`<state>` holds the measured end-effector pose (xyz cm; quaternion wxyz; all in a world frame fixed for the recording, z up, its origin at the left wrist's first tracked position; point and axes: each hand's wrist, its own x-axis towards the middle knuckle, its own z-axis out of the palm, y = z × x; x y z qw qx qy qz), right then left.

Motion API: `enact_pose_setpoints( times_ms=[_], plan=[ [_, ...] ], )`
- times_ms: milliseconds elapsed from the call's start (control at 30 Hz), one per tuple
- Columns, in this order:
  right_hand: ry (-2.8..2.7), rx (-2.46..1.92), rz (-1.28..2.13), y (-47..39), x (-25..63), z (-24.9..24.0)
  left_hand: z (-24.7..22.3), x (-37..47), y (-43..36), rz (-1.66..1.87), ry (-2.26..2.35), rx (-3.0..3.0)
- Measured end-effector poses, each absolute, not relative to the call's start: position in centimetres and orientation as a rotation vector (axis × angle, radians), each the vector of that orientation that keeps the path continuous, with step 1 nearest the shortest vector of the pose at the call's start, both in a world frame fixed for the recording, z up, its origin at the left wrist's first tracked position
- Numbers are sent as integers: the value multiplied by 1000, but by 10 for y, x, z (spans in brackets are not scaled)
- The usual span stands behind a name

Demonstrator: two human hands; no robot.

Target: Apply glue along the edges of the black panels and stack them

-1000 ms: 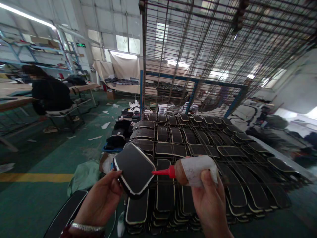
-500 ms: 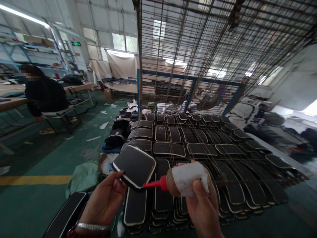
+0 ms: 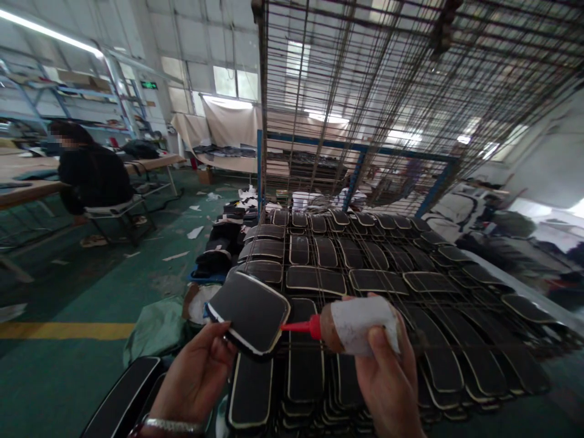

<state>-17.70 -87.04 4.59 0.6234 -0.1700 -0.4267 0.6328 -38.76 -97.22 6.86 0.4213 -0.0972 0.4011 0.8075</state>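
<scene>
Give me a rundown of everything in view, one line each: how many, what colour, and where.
Held panel: one, black with pale edging, in the left hand
Bottle: one, brown with whitish wrap and red nozzle, in the right hand
Other panels: many, black with pale edging, mostly in rows ahead
Wire mesh: several layers, dark, above the rows
Frame: one, blue, behind the rows
Sack: one, green, floor left
Paper scraps: several, white, floor
Seated person: one, dark clothing, far left
Exit sign: one, green, back left
Bracelet: one, silvery, left wrist
Left hand: one, lower centre-left
Right hand: one, lower centre-right
</scene>
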Motion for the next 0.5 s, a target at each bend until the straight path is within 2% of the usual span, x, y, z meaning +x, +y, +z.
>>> enact_pose_setpoints(
  times_ms=[133, 233, 333, 500],
  plan=[
    [-699, -509, 1895, -879, -189, 27, 64, -392, -969, 2012, 999, -253],
    [-328, -603, 2073, -870, -198, 41, 57, -394, -968, 2020, 1010, -274],
    [-253, -549, 1995, -848, -201, 76, 50, -392, -968, 2029, 1034, -271],
    [-502, -289, 1679, -817, -201, 141, 48, -380, -970, 2002, 1054, -248]
  ],
)
